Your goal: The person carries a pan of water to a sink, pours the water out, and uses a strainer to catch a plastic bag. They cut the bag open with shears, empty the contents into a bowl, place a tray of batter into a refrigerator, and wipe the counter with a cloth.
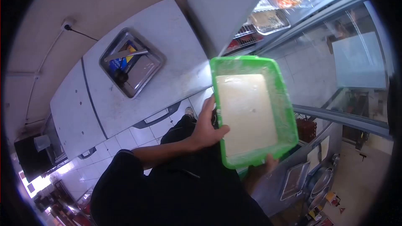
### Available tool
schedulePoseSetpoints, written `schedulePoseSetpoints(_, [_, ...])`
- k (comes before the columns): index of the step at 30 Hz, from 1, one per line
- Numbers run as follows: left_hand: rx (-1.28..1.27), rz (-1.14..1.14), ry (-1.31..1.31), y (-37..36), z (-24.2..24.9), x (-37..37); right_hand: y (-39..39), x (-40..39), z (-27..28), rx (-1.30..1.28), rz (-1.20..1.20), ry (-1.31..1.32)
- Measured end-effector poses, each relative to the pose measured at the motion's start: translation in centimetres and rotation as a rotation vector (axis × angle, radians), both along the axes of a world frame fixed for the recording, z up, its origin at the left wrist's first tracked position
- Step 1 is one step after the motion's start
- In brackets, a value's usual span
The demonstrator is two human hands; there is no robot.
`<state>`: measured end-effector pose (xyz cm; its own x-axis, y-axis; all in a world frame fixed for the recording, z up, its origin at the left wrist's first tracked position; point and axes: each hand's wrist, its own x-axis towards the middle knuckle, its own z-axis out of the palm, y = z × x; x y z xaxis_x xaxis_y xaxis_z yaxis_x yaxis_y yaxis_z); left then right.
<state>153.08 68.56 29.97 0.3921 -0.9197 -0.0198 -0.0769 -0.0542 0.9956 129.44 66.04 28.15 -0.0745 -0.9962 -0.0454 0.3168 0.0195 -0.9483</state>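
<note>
A green plastic tub [289,119] holds a smooth, flat, cream-coloured mass [247,113], perhaps batter or dough, with whitish smears on the inner walls. My left hand [209,124] grips the tub's left side, thumb over the rim and fingers around the outside. At the near edge, my right hand [264,168] clasps the rim, its fingers partly hidden beneath the tub. Both hands carry the tub in the air, in front of a refrigerator with its glass door [310,65] swung open.
On the white chest-like unit [163,21] at left lies a metal tray [157,65] with a knife [123,55] and a blue packet. Inside the refrigerator, a foil tray [271,21] sits on a shelf. Another metal tray [295,180] and round pans [320,182] stand lower right.
</note>
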Motion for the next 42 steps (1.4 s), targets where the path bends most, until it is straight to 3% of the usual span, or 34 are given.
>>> schedulePoseSetpoints(3, [0.013,0.177,0.019,3.3,-5.2,2.6,0.9,3.7,-3.5,0.15,0.138,-0.23])
schedulePoseSetpoints(5, [0.07,0.277,0.144,4.7,-7.7,4.7,1.0,4.5,-9.0,0.281,0.219,-0.11])
schedulePoseSetpoints(6, [0.058,0.292,0.106,5.3,-10.0,6.0,0.7,6.3,-8.3,0.391,0.284,-0.044])
schedulePoseSetpoints(10, [0.003,0.309,-0.057,6.7,-19.3,10.8,-0.3,9.9,-12.1,0.403,0.546,0.153])
schedulePoseSetpoints(14, [0.106,0.379,0.007,5.7,-19.9,14.4,-1.0,11.4,-15.2,0.499,0.661,0.213])
schedulePoseSetpoints(17, [0.127,0.994,0.938,3.9,-21.7,20.4,-2.6,12.8,-19.0,0.54,0.728,0.23])
schedulePoseSetpoints(20, [-0.033,1.174,1.106,4.6,-26.5,26.0,-4.4,15.3,-20.0,0.556,0.784,0.173])
schedulePoseSetpoints(23, [-0.2,1.191,1.13,5.8,-31.9,29.5,-7.2,18.3,-19.6,0.558,0.846,0.196])
schedulePoseSetpoints(25, [0.099,0.845,-0.024,10.8,-44.8,33.0,-8.5,21.0,-19.9,0.542,0.861,0.194])
schedulePoseSetpoints(28, [-0.042,1.232,0.922,10.0,-35.8,31.3,-9.9,25.8,-20.2,0.528,0.86,0.206])
schedulePoseSetpoints(30, [-0.041,1.346,1.021,10.5,-31.3,30.2,-10.4,29.7,-20.2,0.501,0.86,0.194])
schedulePoseSetpoints(32, [-0.021,1.315,0.99,11.2,-28.4,29.5,-10.5,34.0,-19.4,0.452,0.819,0.195])
schedulePoseSetpoints(37, [0.052,1.168,0.947,13.9,-26.7,30.6,-11.3,44.3,-20.1,0.47,0.792,0.188])
schedulePoseSetpoints(40, [0.423,0.662,-0.095,16.4,-26.6,31.0,-11.3,47.3,-19.6,0.466,0.819,0.087])
schedulePoseSetpoints(42, [0.516,0.47,-0.465,18.3,-27.6,31.0,-12.4,47.1,-21.9,0.454,0.872,-0.031])
